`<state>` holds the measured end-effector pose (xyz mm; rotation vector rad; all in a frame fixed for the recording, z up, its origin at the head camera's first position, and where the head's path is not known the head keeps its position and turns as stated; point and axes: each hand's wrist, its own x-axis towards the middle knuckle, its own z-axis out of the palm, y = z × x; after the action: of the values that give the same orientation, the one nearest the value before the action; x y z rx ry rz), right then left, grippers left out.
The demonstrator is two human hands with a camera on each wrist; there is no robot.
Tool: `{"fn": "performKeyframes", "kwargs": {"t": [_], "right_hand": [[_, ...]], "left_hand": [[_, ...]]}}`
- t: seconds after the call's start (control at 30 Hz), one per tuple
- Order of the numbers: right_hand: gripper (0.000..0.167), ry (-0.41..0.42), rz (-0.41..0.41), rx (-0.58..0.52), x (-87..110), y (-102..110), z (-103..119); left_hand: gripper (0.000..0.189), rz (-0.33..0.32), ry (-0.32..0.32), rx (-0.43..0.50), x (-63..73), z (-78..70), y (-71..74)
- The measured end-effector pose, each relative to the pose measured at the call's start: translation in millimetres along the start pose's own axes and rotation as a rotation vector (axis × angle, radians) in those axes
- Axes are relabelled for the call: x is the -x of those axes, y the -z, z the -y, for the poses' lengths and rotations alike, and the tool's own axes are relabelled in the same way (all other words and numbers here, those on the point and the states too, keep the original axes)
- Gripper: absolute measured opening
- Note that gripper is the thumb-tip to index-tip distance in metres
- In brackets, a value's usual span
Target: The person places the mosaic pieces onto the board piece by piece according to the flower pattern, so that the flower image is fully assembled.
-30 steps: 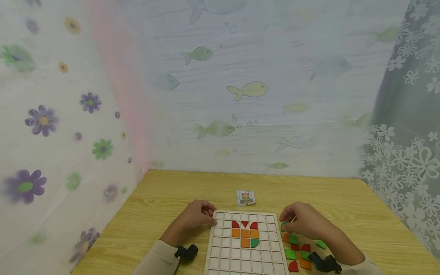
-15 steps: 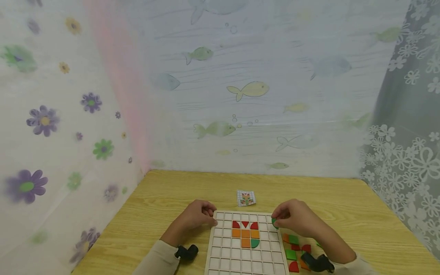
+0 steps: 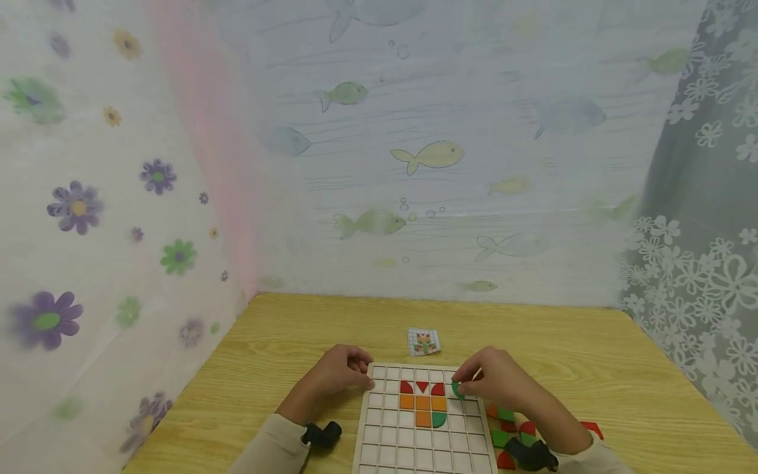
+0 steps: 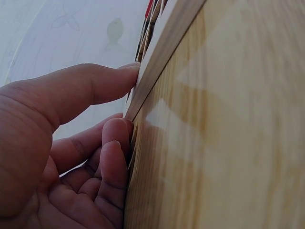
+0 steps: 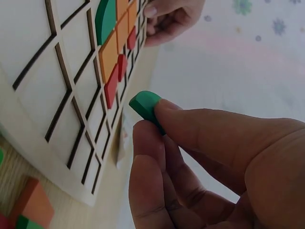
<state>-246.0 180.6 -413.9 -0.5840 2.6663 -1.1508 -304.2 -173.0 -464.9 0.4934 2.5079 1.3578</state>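
Note:
A wooden grid board (image 3: 393, 454) lies on the table, bearing red, orange and green tiles around its upper middle. My left hand (image 3: 340, 372) grips the board's far left corner. In the left wrist view, its thumb (image 4: 112, 81) lies on the rim and the curled fingers (image 4: 114, 162) are at the outer edge. My right hand (image 3: 494, 378) pinches a green tile (image 5: 145, 104) with a curved edge between thumb and fingertips, over the board's far right squares. An orange square (image 3: 423, 419) and a green quarter-circle (image 3: 439, 419) lie side by side in the grid.
A small picture card (image 3: 423, 342) with a coloured pattern on a grid lies beyond the board. Loose tiles (image 3: 500, 439) in red, green and orange lie along the board's right side, partly hidden by the right arm. Fish-patterned cloth (image 3: 438, 197) stands behind the table.
My right hand has moved left with the green tile, from beside the board to over its far right squares. The left hand has stayed at the corner.

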Motion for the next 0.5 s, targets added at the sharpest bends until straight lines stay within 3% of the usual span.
{"fn": "performKeyframes", "kwargs": {"t": [0.5], "right_hand": [[0.009,0.046,0.066,-0.024,-11.6,-15,14]], "left_hand": [[0.040,0.023,-0.010,0.036,0.4,0.1,0.3]]}}
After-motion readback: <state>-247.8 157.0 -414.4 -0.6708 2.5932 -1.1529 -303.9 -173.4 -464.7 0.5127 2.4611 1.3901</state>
